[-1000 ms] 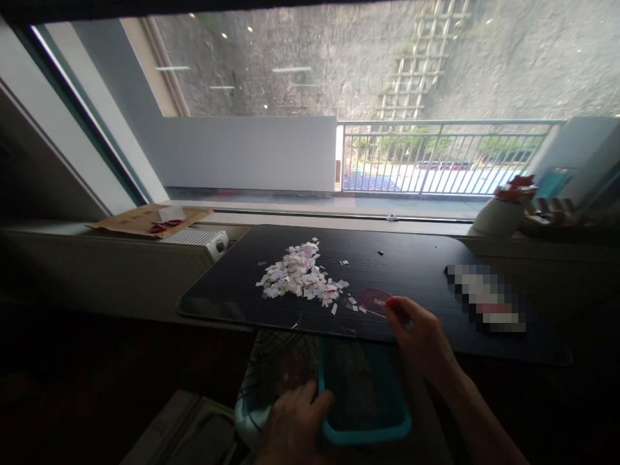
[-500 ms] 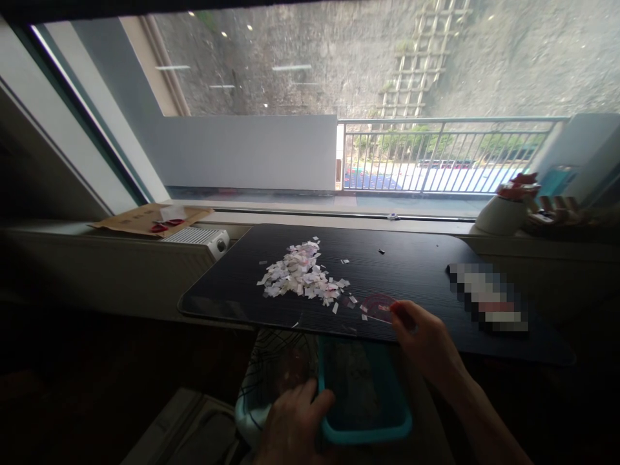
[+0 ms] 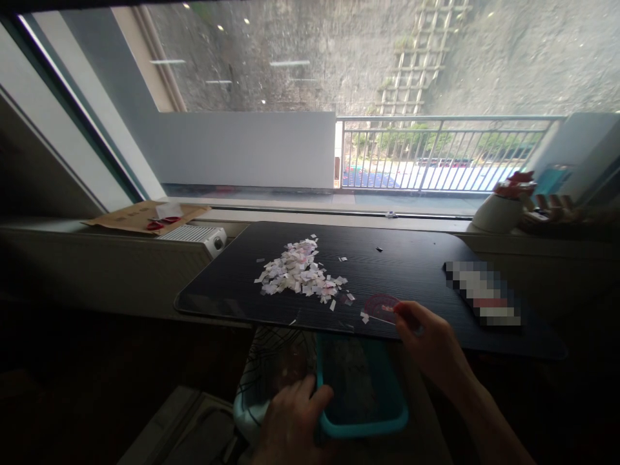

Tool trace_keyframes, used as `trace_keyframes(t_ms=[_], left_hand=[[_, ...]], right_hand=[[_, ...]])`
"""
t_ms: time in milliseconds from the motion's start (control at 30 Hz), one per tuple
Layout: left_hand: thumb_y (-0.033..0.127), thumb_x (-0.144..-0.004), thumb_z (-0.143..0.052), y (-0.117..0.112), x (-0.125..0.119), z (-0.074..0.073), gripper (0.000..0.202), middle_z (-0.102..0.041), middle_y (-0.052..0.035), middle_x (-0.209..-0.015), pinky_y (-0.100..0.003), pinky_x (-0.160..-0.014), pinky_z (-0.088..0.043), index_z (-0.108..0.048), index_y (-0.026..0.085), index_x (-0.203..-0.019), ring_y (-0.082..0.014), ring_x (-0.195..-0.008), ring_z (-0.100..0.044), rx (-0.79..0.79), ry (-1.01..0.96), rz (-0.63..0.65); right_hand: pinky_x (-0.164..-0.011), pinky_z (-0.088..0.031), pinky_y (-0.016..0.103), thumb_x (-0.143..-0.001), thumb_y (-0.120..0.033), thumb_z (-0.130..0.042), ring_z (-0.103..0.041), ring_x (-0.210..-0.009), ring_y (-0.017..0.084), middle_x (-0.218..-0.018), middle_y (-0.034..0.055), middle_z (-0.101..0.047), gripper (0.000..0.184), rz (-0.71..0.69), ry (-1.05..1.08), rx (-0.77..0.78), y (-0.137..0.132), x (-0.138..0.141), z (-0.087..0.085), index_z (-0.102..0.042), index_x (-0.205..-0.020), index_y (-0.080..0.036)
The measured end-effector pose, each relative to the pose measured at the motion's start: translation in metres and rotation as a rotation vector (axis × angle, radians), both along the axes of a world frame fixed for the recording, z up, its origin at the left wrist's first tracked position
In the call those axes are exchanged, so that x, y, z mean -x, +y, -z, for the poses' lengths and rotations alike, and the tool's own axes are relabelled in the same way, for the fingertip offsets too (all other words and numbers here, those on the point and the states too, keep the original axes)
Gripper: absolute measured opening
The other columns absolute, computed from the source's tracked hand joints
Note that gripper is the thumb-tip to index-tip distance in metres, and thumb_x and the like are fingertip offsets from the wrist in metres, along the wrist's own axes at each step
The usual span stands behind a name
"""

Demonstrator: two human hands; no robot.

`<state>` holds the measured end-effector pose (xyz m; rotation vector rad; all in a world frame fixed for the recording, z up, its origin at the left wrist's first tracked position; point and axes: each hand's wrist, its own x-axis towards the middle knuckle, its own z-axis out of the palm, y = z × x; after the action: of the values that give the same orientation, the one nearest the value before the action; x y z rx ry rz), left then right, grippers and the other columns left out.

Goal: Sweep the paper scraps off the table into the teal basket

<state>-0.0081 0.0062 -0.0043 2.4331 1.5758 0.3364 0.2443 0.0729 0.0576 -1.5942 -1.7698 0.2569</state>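
In my right hand [image 3: 429,332], closed at the right end of it, is a translucent reddish protractor [image 3: 379,307], held low over the front part of the black table [image 3: 411,271]. A few paper bits touch or lie beside its left end. To its left spreads a heap of small white paper scraps [image 3: 295,270]. Below the table's front edge, my left hand [image 3: 293,413] grips the left rim of a teal plastic container [image 3: 365,431]. The thumb lies over the rim, and the other fingers are outside it. The container's inside is dark, with pale matter dimly visible.
A blurred-out flat object [image 3: 482,294] lies at the table's right. Red-handled scissors [image 3: 162,223] rest on brown paper [image 3: 121,216] at the left sill, beside a white radiator [image 3: 194,237]. A white jar [image 3: 498,210] stands on the right sill. Left of the container is another bin [image 3: 249,410].
The protractor and right hand have shifted very slightly to the right relative to the table. My left hand keeps its grip on the container. The whole view has moved a little.
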Motion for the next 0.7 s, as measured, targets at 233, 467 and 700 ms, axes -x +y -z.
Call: trace_keyframes(t_ms=[233,467,700], left_hand=[[0.027,-0.067,-0.062,0.0,-0.001,0.0,0.031,-0.056,-0.0041,-0.093,-0.033,-0.069,-0.039,-0.058,0.025,-0.097,-0.0243,-0.082,-0.054,-0.006,-0.005,0.002],[0.027,-0.065,-0.06,0.003,0.002,0.0,0.031,-0.057,-0.0044,-0.091,-0.034,-0.067,-0.039,-0.059,0.025,-0.096,-0.025,-0.081,-0.055,0.04,0.009,0.024],[0.025,-0.067,-0.062,-0.002,-0.004,-0.005,0.028,-0.056,-0.0036,-0.09,-0.034,-0.068,-0.038,-0.058,0.025,-0.095,-0.0244,-0.081,-0.055,-0.022,0.007,-0.003]], right_hand=[[-0.06,-0.049,0.029,-0.081,-0.029,-0.049,-0.063,-0.066,0.018,-0.075,0.0021,-0.067,0.015,0.081,0.011,0.004,0.001,0.002,-0.005,-0.061,-0.086,-0.022],[-0.062,-0.047,0.027,-0.081,-0.028,-0.048,-0.062,-0.065,0.016,-0.079,0.0024,-0.068,0.016,0.049,0.009,-0.026,0.011,0.012,-0.003,-0.062,-0.087,-0.021],[-0.06,-0.047,0.028,-0.081,-0.03,-0.048,-0.062,-0.064,0.017,-0.077,0.0019,-0.068,0.016,0.059,-0.053,0.009,0.004,0.004,-0.004,-0.062,-0.086,-0.022]])
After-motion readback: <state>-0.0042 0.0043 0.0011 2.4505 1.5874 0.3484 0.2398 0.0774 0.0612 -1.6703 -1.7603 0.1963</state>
